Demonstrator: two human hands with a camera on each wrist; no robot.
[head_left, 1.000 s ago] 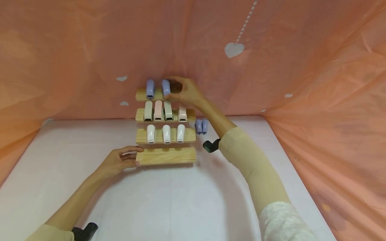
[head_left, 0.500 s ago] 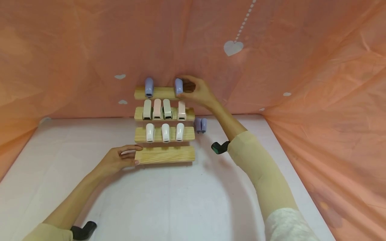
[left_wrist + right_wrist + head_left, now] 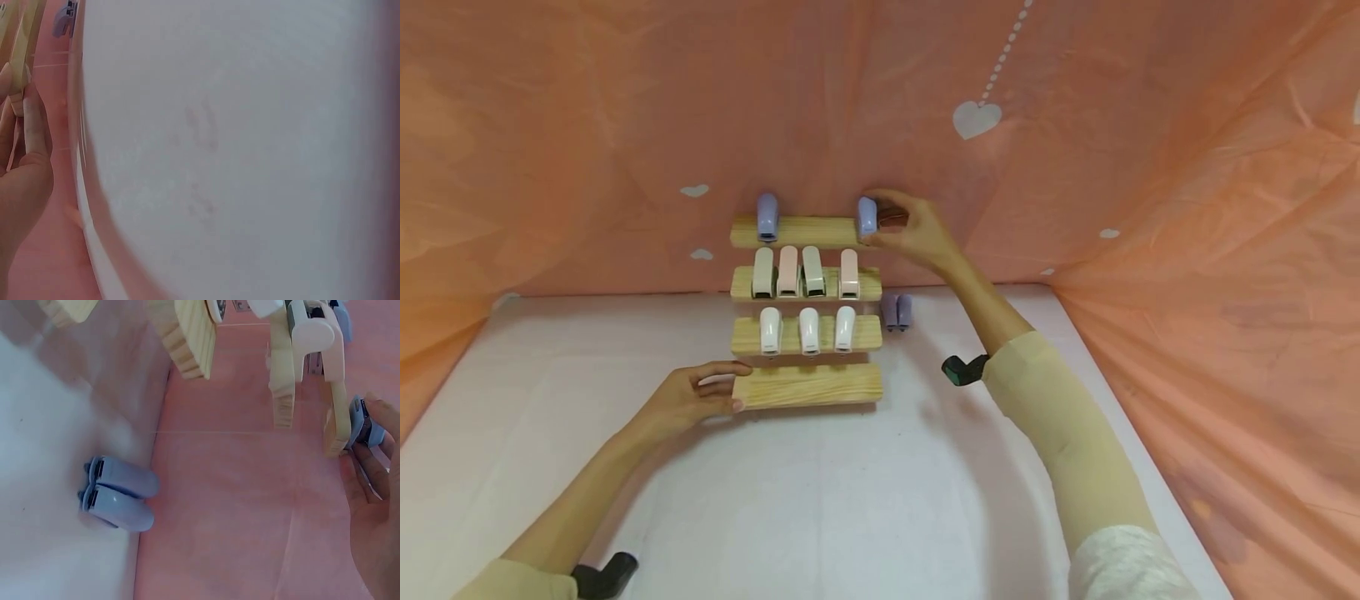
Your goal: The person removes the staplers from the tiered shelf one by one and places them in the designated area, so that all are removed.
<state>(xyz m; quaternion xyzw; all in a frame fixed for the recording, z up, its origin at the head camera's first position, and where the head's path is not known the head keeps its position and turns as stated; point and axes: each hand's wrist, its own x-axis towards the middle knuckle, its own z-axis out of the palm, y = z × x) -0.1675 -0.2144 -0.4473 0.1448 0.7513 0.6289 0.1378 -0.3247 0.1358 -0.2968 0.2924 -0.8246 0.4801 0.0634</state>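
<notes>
My right hand [image 3: 921, 233] pinches a purple stapler [image 3: 867, 217] at the right end of the top step of the tiered wooden rack [image 3: 805, 387]. In the right wrist view this stapler [image 3: 362, 422] sits against the shelf board, with thumb and fingers around it. Another purple stapler [image 3: 767, 218] stands at the left end of that step. My left hand [image 3: 688, 396] grips the left end of the bottom step, thumb below and fingers above; the left wrist view shows the fingers [image 3: 34, 128] against the wood.
Second step: green staplers [image 3: 763, 272] and pink staplers [image 3: 848, 273]. Third step: white staplers [image 3: 808, 332]. Two purple staplers [image 3: 897, 311] stand together on the white table [image 3: 850, 500], right of the rack. An orange-pink cloth [image 3: 587, 150] hangs close behind.
My right hand has moved the purple stapler rightward along the top step, from near its middle to its right end. The left hand has kept its grip on the rack.
</notes>
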